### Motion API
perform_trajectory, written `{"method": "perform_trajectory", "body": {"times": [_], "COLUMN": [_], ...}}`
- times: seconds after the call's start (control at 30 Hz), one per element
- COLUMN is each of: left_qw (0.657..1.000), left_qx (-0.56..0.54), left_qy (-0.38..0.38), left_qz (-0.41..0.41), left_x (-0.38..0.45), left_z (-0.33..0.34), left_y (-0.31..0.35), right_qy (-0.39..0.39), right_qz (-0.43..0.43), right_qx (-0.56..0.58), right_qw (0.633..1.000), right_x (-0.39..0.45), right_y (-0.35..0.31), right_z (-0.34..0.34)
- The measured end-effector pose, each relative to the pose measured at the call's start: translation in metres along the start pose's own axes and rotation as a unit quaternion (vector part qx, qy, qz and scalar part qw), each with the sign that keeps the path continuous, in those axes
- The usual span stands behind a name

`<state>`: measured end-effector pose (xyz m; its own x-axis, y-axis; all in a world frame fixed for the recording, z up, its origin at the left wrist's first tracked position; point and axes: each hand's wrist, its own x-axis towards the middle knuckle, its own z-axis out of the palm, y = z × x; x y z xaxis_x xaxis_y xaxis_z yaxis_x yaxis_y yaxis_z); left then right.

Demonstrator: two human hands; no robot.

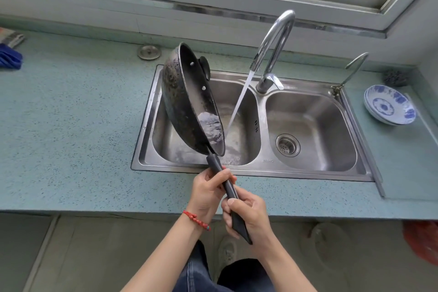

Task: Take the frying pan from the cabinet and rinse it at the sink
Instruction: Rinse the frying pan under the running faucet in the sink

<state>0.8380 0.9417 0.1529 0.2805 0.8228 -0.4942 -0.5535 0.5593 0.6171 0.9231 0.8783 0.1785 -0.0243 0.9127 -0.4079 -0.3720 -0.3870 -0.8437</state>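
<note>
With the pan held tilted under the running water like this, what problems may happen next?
1. The frying pan is tilted steeply over the left basin; water pooling at its low edge may spill toward the counter or the person.
2. The left hand and right hand grip only the long handle, so a wet grip might slip.
3. The stream may splash off the pan.

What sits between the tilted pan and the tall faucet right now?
Only the running water stream, slanting from the tall faucet into the left basin, just right of the frying pan. Head view shows it.
</note>
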Motion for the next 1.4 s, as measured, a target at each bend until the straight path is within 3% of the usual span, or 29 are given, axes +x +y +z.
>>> {"method": "perform_trajectory", "body": {"times": [0.17,0.37,0.5,0.67,0.77,1.4], "left_qw": [0.997,0.999,0.994,0.980,0.967,0.970], "left_qx": [-0.058,-0.003,0.077,0.166,0.213,0.211], "left_qy": [-0.045,-0.048,-0.029,0.016,0.048,0.088], "left_qz": [-0.016,0.027,0.068,0.108,0.128,0.082], "left_x": [0.000,-0.003,-0.006,-0.008,-0.008,-0.001], "left_z": [0.010,0.017,0.017,0.017,0.015,0.003], "left_y": [0.009,0.010,0.006,0.001,0.001,-0.011], "right_qy": [-0.025,-0.055,-0.052,0.015,0.050,0.057], "right_qz": [-0.015,-0.007,0.016,0.036,0.032,0.075], "right_qx": [0.024,0.037,-0.052,-0.221,-0.259,-0.116], "right_qw": [0.999,0.998,0.997,0.975,0.964,0.989], "right_x": [-0.002,-0.007,-0.007,-0.007,-0.007,-0.005], "right_y": [-0.014,-0.020,-0.025,-0.028,-0.024,-0.013], "right_z": [-0.006,-0.011,-0.019,-0.017,-0.009,0.001]}}
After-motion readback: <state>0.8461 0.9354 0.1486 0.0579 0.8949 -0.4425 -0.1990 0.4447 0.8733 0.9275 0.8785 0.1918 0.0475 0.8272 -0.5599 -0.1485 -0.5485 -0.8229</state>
